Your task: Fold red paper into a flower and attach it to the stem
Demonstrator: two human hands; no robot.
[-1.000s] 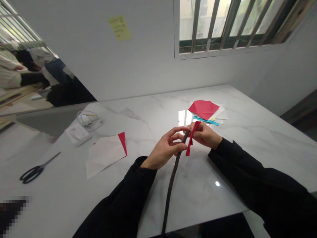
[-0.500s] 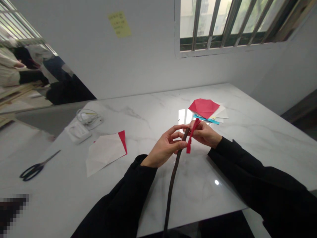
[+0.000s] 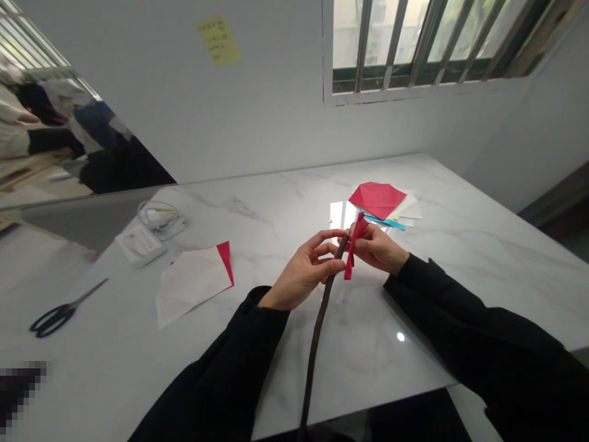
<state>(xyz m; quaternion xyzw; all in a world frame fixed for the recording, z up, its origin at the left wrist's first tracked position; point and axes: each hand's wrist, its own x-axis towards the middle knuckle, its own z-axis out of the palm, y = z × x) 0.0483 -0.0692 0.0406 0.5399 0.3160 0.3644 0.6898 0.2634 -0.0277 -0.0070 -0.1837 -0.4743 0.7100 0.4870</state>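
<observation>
Two-handed hold above a white marble worktop (image 3: pixel 483 258). The left hand (image 3: pixel 306 276) curls closed around the upper part of a slender dark stem (image 3: pixel 317 331), its thumb and fingers wrapped about it. The right hand (image 3: pixel 377 248), just beside the left, pinches a narrow red paper strip (image 3: pixel 353 255) between thumb and fingers at the stem's tip. The stem slants from the middle of the worktop down past its near edge and out of view. A sound hold, in this arrangement, has the left hand fixing the stem against rolling while the right presses the strip close against it; the strip's free end hangs below the pinch.

Near the far edge lies a paper stack (image 3: pixel 407 209), topped by a folded red sheet (image 3: pixel 377 199), with a blue strip (image 3: pixel 384 223) beneath. Toward the left edge are a folded white sheet with a red corner (image 3: pixel 191 285), black-handled scissors (image 3: pixel 53 320), and a flat white case (image 3: pixel 140 245) beside a coiled white cable (image 3: pixel 159 215); any contents of the case are hidden.
</observation>
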